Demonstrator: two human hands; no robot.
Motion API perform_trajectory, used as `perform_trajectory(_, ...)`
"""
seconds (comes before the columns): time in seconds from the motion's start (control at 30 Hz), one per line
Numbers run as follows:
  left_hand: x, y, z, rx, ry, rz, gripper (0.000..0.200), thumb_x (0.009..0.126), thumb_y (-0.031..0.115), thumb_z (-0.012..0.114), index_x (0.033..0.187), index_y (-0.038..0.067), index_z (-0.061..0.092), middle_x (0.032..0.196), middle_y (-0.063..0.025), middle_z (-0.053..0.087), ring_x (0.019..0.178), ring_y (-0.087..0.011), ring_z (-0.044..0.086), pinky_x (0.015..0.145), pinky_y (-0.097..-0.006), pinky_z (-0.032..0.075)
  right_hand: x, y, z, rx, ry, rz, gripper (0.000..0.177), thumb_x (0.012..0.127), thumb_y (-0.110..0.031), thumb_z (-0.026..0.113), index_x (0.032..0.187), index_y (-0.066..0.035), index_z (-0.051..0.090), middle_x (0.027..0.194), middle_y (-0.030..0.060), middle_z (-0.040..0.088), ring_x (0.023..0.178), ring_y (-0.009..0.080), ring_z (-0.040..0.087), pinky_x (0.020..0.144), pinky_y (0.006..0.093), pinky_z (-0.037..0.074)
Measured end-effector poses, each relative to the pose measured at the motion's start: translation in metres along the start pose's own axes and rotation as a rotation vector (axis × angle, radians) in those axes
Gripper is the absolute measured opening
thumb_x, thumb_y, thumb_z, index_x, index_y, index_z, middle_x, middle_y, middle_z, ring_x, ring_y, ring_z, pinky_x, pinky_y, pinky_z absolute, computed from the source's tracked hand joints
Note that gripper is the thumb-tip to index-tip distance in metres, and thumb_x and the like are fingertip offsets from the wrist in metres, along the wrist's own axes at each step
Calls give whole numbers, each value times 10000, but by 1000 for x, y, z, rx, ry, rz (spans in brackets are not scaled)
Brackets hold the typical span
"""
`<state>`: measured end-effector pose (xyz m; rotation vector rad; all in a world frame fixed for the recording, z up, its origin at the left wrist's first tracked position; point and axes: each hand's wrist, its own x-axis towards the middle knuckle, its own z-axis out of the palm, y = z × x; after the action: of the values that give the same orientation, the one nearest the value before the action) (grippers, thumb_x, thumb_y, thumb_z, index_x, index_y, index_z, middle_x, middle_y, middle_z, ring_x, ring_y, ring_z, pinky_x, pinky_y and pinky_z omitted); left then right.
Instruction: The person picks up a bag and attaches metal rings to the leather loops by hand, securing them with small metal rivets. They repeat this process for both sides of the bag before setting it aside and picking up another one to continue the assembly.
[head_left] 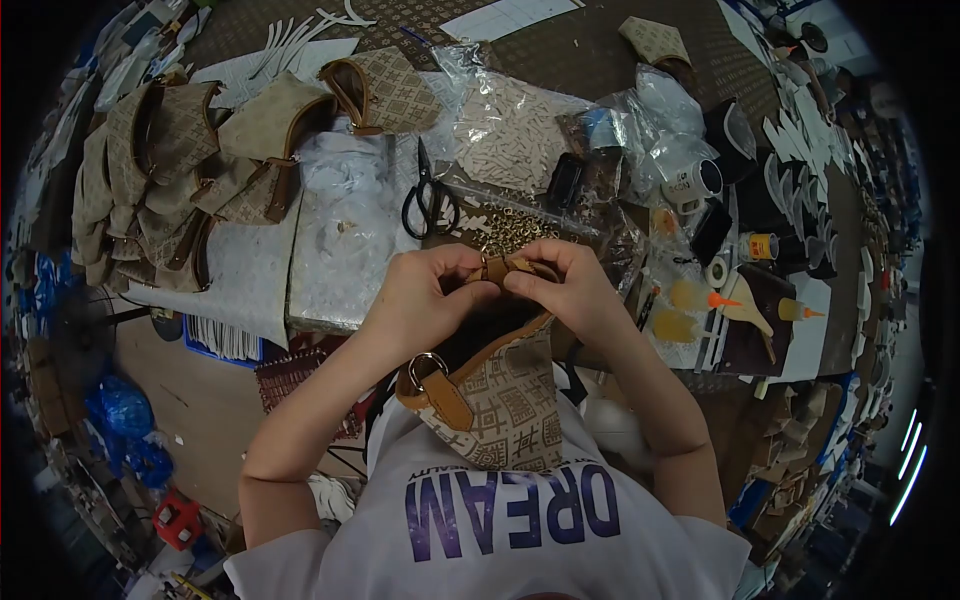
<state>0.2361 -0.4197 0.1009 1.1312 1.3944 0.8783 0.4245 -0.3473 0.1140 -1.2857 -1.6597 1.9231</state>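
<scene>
A patterned beige-and-brown bag [505, 405] with tan leather trim rests against my torso, its mouth facing the table. One side carries a tan leather tab [450, 402] with a metal D-ring [428, 367]. At the far rim, my left hand [432, 292] pinches the left end of a short tan leather tab [497, 268] between thumb and fingers. My right hand [570, 285] grips the same tab from the right, thumb and forefinger pressed together. Fingers partly cover the tab, and a ring there is hard to make out.
Just beyond my hands lie small brass-coloured metal pieces [520, 228] and black-handled scissors [430, 205]. A plastic bag of pale strips [510, 135] sits farther back. Several similar bags [170, 180] are piled at left. Orange-tipped glue bottles [690, 295] and a tape roll [716, 272] stand right.
</scene>
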Motion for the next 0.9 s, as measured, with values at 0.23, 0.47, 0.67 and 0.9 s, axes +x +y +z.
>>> perform_trajectory(0.23,9,-11,-4,-269,-140,88,160,799,105,695,899,11,613,736,-39,616,663,-74,542,599,-244,443,-1,8,6,-131,-6,-81,284,788,-150,704,977,30,593,844,92,640,760,132,579,698,266,467)
perform_trajectory(0.47,21,14,-16,477,-154,214,282,762,262,694,843,5,611,793,-176,617,753,-372,599,652,-424,467,18,7,1,-442,-220,-29,338,716,-216,759,920,13,619,739,110,631,663,171,592,639,308,467)
perform_trajectory(0.67,21,-19,-3,646,28,424,240,797,238,640,931,80,520,870,-114,586,734,-365,589,621,-432,468,22,23,24,-485,-53,-157,175,727,-148,672,819,-9,619,667,139,606,592,264,589,577,342,450)
perform_trajectory(0.9,28,-8,-49,264,-233,122,498,865,109,584,1315,42,380,1128,-133,598,1012,-226,591,864,-322,453,67,-12,11,-305,170,-240,284,779,-128,697,1041,-34,640,923,112,643,827,195,623,702,303,481)
